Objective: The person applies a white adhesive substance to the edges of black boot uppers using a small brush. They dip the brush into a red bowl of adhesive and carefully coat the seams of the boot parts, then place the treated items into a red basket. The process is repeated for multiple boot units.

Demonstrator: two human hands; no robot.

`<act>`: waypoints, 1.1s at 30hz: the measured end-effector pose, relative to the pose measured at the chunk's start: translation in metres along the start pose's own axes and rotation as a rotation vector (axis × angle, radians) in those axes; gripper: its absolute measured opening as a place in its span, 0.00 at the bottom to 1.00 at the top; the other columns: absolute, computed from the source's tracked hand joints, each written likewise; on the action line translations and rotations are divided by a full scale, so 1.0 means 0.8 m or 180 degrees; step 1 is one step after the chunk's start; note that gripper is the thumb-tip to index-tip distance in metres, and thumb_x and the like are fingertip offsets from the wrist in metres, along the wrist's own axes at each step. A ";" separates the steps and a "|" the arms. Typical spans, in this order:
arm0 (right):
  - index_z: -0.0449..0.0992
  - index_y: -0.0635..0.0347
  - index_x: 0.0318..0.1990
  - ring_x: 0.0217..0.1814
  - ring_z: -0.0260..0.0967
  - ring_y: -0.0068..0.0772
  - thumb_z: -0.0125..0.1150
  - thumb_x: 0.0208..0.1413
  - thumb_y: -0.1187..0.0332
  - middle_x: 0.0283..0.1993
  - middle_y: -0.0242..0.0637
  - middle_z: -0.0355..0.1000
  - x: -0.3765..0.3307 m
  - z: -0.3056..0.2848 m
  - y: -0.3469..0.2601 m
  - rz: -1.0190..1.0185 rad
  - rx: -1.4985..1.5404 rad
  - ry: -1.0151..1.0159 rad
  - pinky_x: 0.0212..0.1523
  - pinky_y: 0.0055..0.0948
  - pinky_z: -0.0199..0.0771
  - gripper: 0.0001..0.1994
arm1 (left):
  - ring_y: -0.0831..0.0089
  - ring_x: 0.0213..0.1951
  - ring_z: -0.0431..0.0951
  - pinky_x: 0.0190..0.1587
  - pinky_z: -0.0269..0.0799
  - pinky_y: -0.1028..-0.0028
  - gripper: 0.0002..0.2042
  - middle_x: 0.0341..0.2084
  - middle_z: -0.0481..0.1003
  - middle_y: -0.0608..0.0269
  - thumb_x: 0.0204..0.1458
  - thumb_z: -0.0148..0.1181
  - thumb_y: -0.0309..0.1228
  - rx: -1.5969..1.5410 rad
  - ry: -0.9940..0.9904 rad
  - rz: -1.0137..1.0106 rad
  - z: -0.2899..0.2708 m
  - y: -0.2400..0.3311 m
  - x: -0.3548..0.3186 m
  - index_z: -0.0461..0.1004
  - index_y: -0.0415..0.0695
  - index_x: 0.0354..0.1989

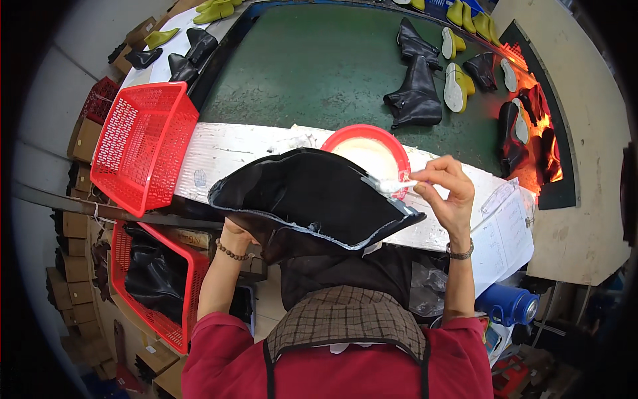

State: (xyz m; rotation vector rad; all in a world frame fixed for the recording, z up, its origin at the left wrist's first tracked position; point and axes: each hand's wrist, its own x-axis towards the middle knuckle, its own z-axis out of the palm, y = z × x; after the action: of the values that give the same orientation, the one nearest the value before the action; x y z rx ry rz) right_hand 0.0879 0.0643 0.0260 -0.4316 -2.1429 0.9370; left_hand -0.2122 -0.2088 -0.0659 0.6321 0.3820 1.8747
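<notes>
I see my right hand (446, 189) with fingers pinched together on a small white-tipped brush (393, 184), its tip touching the rim of the large black leather boot upper (311, 193). That upper sits in front of my chest, just before the red round bowl of white glue (369, 150). My left hand (234, 229) is hidden under it; I cannot tell its fingers. An empty red plastic basket (143, 143) stands left.

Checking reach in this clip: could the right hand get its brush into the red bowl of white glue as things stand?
Probably yes. The right hand holds its brush at the edge of the black boot upper, right beside the red bowl. The bowl's mouth is open, with nothing between brush and bowl.
</notes>
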 end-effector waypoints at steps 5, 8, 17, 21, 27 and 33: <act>0.88 0.51 0.39 0.37 0.69 0.25 0.77 0.46 0.69 0.32 0.27 0.76 0.036 -0.005 -0.014 -0.0462 -0.0195 -0.0065 0.48 0.29 0.59 0.10 | 0.53 0.69 0.63 0.70 0.59 0.50 0.27 0.69 0.62 0.46 0.65 0.52 0.33 -0.0310 -0.0317 -0.0218 0.016 -0.017 0.013 0.59 0.41 0.73; 0.88 0.51 0.38 0.35 0.69 0.24 0.77 0.46 0.68 0.32 0.27 0.75 0.052 -0.010 -0.020 -0.0607 -0.0300 -0.0247 0.46 0.29 0.58 0.10 | 0.52 0.69 0.65 0.69 0.63 0.50 0.27 0.70 0.62 0.46 0.67 0.49 0.34 -0.0923 -0.0257 -0.0717 0.044 -0.019 0.018 0.57 0.41 0.74; 0.88 0.49 0.37 0.33 0.65 0.22 0.77 0.47 0.65 0.30 0.24 0.74 0.093 -0.017 -0.034 -0.1139 -0.0545 -0.1027 0.45 0.30 0.54 0.09 | 0.48 0.64 0.71 0.52 0.77 0.52 0.39 0.67 0.64 0.38 0.49 0.63 0.18 -0.0853 0.0020 -0.2251 -0.018 -0.049 -0.021 0.56 0.38 0.73; 0.89 0.48 0.37 0.33 0.64 0.23 0.78 0.44 0.63 0.31 0.23 0.73 0.107 0.003 -0.038 -0.1444 -0.0503 -0.1157 0.46 0.30 0.55 0.11 | 0.47 0.51 0.79 0.20 0.76 0.61 0.46 0.63 0.66 0.30 0.38 0.65 0.06 -0.1234 -0.0117 -0.2619 -0.020 -0.064 -0.022 0.56 0.33 0.72; 0.87 0.46 0.38 0.36 0.68 0.23 0.76 0.48 0.63 0.35 0.23 0.73 0.124 0.036 -0.065 -0.1969 -0.0488 -0.1215 0.49 0.33 0.55 0.09 | 0.55 0.29 0.82 0.09 0.65 0.69 0.46 0.58 0.70 0.30 0.36 0.63 0.05 -0.1366 -0.0054 -0.2886 0.006 -0.077 -0.009 0.55 0.33 0.72; 0.86 0.58 0.42 0.38 0.72 0.25 0.71 0.52 0.75 0.36 0.31 0.76 0.117 0.003 -0.024 -0.0689 0.0003 -0.0160 0.40 0.23 0.68 0.09 | 0.57 0.21 0.78 0.18 0.72 0.67 0.37 0.42 0.78 0.37 0.33 0.63 0.07 0.0219 0.0432 -0.1708 0.060 -0.013 -0.002 0.68 0.29 0.61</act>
State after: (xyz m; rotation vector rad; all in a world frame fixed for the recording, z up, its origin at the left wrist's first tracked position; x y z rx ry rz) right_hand 0.0235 0.1023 0.0860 -0.1725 -2.1830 0.8334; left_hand -0.1753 -0.2079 -0.0330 0.3963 0.6384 1.3960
